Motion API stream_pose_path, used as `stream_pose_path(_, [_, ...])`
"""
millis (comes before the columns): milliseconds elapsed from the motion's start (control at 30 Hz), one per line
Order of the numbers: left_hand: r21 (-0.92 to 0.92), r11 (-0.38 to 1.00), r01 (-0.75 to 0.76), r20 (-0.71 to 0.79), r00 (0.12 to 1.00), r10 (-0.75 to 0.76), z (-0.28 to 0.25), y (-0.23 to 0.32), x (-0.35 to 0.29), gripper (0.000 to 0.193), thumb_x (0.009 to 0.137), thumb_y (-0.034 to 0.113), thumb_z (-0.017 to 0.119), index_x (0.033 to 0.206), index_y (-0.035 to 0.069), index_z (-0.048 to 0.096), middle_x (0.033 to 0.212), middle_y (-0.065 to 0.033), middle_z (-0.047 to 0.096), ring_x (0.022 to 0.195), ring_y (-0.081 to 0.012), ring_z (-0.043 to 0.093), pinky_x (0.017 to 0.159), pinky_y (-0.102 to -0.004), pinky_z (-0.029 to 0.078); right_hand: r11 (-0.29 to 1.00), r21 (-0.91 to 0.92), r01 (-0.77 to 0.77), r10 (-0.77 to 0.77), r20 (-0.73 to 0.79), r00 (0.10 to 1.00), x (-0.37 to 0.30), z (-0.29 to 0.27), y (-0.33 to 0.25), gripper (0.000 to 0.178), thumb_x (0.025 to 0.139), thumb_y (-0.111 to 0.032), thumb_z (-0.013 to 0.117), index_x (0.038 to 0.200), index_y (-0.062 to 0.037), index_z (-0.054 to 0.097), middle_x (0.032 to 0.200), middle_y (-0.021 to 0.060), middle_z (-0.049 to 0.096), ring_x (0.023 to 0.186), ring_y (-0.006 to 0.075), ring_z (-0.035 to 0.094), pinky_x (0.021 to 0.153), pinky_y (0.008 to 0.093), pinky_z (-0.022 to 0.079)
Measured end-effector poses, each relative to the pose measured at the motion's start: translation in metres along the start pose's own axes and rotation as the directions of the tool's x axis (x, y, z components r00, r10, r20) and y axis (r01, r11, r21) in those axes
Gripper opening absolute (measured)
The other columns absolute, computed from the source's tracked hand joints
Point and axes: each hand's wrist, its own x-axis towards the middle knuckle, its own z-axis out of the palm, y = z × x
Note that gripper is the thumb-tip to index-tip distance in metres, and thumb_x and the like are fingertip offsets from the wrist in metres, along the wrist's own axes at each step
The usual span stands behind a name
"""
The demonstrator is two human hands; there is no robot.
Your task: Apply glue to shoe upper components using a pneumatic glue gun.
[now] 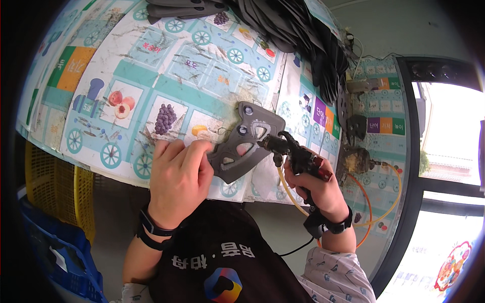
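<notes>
A flat dark grey plastic part with several cut-out windows rests at a slant over the printed sheet on the table. At its left end, the curled fingers of my left hand grip the edge; the fingertips are partly hidden. My right hand is wrapped around the handle of a small black spray gun. The gun's nozzle points left, close to the right edge of the grey part. A yellowish hose hangs from the gun.
Dark grey parts lie in a heap along the table's far side. The stained picture sheet covers the tabletop. Below left stand a yellow crate and a blue crate. An orange hose loops at right, near a glass door.
</notes>
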Motion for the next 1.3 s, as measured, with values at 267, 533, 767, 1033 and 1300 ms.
stream_pose_path(267, [0.002,1.000,-0.001,-0.007,1.000,0.001,0.001,-0.001,-0.001,0.023,0.083,-0.005,0.068,0.103,0.005,0.062,0.072,-0.0065,0.058,0.070,-0.0282,0.055,0.071,-0.0407,0.039,1.000,0.001,-0.013,0.013,-0.015,1.000,-0.010,-0.007,0.018,0.040,0.084,0.003,0.068,0.124,0.0054,0.063,0.092,0.0036,0.070,0.059,0.0048,0.049,0.054,0.0231,0.038])
stream_pose_path(533, [0.009,1.000,-0.004,-0.009,1.000,0.004,0.000,0.000,-0.001,0.023,0.084,-0.004,0.068,0.104,0.006,0.063,0.072,-0.0060,0.059,0.070,-0.0272,0.056,0.072,-0.0407,0.039,0.998,-0.054,-0.032,0.034,0.037,0.999,-0.010,-0.005,0.011,0.044,0.087,0.002,0.070,0.129,0.0071,0.060,0.098,0.0048,0.071,0.069,0.0051,0.056,0.059,0.0212,0.042])
stream_pose_path(767, [-0.007,1.000,-0.002,0.006,1.000,0.002,-0.001,-0.001,-0.002,0.022,0.084,-0.003,0.069,0.103,0.006,0.063,0.076,-0.0061,0.061,0.071,-0.0269,0.056,0.072,-0.0406,0.040,1.000,0.000,-0.014,0.014,0.002,1.000,-0.011,0.007,0.006,0.046,0.087,0.000,0.069,0.132,0.0050,0.060,0.095,0.0025,0.071,0.066,0.0046,0.056,0.057,0.0216,0.042])
stream_pose_path(1033, [-0.008,1.000,0.003,0.016,1.000,-0.003,-0.002,-0.002,-0.003,0.022,0.084,-0.003,0.069,0.103,0.005,0.064,0.078,-0.0064,0.063,0.071,-0.0268,0.057,0.072,-0.0405,0.040,0.999,-0.043,0.022,-0.019,0.062,0.998,-0.011,0.015,0.006,0.049,0.087,0.000,0.069,0.135,0.0039,0.058,0.096,0.0015,0.072,0.066,0.0046,0.056,0.056,0.0218,0.042])
stream_pose_path(1300, [0.005,1.000,-0.003,0.003,1.000,0.003,0.001,-0.003,-0.004,0.030,0.078,-0.003,0.070,0.106,0.008,0.064,0.071,-0.0030,0.059,0.072,-0.0242,0.056,0.074,-0.0397,0.040,0.999,-0.016,0.036,-0.034,0.100,0.994,-0.017,0.025,-0.001,0.044,0.089,0.001,0.067,0.132,0.0076,0.058,0.103,0.0062,0.071,0.091,0.0097,0.062,0.080,0.0261,0.051])
